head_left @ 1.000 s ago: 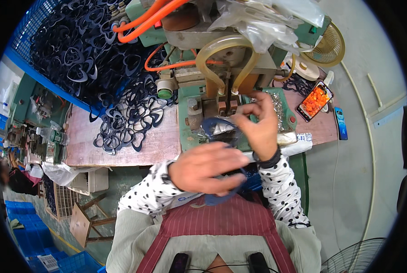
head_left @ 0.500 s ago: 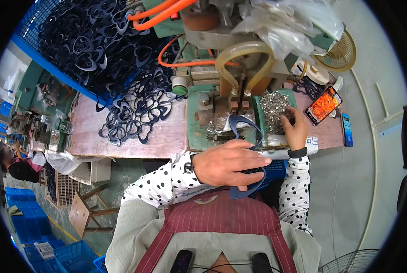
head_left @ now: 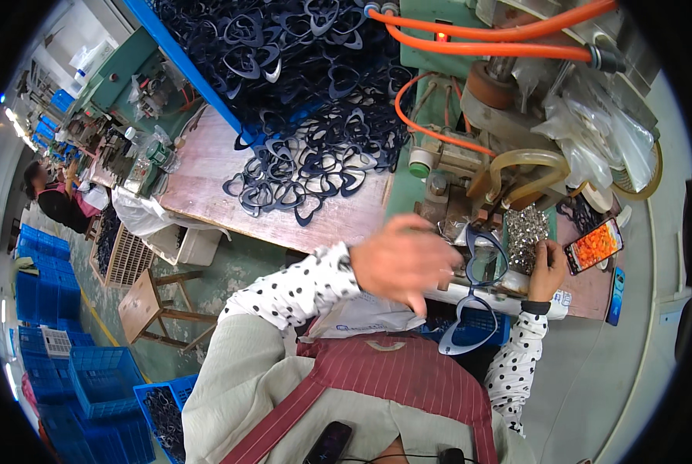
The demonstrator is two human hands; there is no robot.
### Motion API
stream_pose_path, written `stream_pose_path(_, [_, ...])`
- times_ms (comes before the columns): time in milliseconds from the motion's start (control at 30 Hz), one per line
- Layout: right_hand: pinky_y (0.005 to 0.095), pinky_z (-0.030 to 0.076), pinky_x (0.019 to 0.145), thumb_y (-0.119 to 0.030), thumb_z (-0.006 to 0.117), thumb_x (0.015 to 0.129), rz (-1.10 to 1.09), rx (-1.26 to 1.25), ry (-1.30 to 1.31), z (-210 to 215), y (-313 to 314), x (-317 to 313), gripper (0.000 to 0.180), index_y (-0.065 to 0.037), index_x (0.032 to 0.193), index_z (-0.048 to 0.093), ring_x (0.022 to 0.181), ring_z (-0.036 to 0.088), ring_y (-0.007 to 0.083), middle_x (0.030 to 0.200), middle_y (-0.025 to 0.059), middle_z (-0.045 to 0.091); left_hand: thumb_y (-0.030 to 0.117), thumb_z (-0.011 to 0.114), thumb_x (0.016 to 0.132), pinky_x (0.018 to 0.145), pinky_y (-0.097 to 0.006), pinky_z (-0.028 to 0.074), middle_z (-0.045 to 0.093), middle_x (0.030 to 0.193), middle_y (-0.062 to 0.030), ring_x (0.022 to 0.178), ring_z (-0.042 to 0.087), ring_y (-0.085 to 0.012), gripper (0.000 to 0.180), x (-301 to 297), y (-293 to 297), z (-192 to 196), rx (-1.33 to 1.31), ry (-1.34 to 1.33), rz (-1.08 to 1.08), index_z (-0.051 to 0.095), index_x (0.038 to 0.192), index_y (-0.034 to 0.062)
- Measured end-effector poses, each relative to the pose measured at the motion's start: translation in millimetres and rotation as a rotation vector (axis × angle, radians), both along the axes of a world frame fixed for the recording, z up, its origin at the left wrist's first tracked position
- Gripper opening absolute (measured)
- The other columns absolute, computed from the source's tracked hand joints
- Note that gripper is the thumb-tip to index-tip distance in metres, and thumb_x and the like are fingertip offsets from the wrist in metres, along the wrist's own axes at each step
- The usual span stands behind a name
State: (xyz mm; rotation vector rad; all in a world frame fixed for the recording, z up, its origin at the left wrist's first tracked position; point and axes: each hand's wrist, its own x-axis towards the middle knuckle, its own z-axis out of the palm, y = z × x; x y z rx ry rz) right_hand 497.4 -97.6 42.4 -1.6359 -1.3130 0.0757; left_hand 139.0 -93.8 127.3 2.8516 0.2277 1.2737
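My left hand (head_left: 404,261), blurred by motion, has its fingers stretched out and apart, with no visible grip on anything. Just right of its fingertips, a flat navy-blue piece with two joined loops (head_left: 473,323) hangs over the front edge of a green bench machine (head_left: 439,188). Its upper loop lies by the machine's work spot. My right hand (head_left: 545,271) is at the near right side of a heap of small shiny metal bits (head_left: 525,236). Thumb and fingers are pinched together there; whatever is between them is too small to make out.
Many similar dark loop pieces (head_left: 307,174) are spread on the pinkish tabletop (head_left: 206,166), spilling from a blue crate (head_left: 199,77). Orange hoses (head_left: 485,50) cross above the machine. A phone (head_left: 595,246) lies at the right. A wooden stool (head_left: 156,305) and blue crates (head_left: 102,379) stand left.
The view has turned, so the scene sits further right and tilted. My left hand has come off the looped piece toward the left. My right hand remains at the metal bits.
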Motion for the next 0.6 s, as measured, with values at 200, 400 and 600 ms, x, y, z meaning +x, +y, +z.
stream_pose_path(200, [0.0340, 0.046, 0.070, -0.015, 0.064, 0.089, -0.028, 0.021, 0.033, -11.9, 2.3, 1.7, 0.012, -0.004, 0.093, 0.067, 0.077, 0.059, 0.0228, 0.084, 0.0100, 0.063, 0.011, 0.069, 0.078, 0.071, -0.041, 0.044, 0.062, 0.087, -0.0090, 0.078, 0.056, -0.0294, 0.010, -90.4, 100.9, -55.4, -0.211, -0.156, 1.018, 0.068, 0.086, 0.0056])
stream_pose_path(400, [0.0350, 0.047, 0.068, -0.014, 0.062, 0.090, -0.018, -0.012, 0.087, -19.6, 6.4, 7.7, 0.014, -0.004, 0.098, 0.065, 0.076, 0.060, 0.0219, 0.084, 0.0109, 0.064, 0.023, 0.072, 0.076, 0.099, -0.053, 0.036, 0.044, 0.140, -0.0115, 0.127, 0.042, -0.0350, 0.054, -107.3, 150.9, -84.8, -0.213, 0.356, 1.147, 0.057, 0.128, 0.0291])
stream_pose_path(600, [0.0390, 0.047, 0.074, -0.010, 0.060, 0.089, -0.090, -0.017, -0.175, -0.7, 1.1, -3.5, 0.010, -0.004, 0.096, 0.063, 0.082, 0.062, 0.0320, 0.089, 0.0141, 0.066, 0.013, 0.061, 0.085, 0.102, -0.063, 0.032, 0.055, 0.124, -0.0063, 0.120, 0.052, -0.0263, 0.043, -104.3, 156.6, -113.7, -0.465, 0.308, 1.027, 0.052, 0.127, 0.0153])
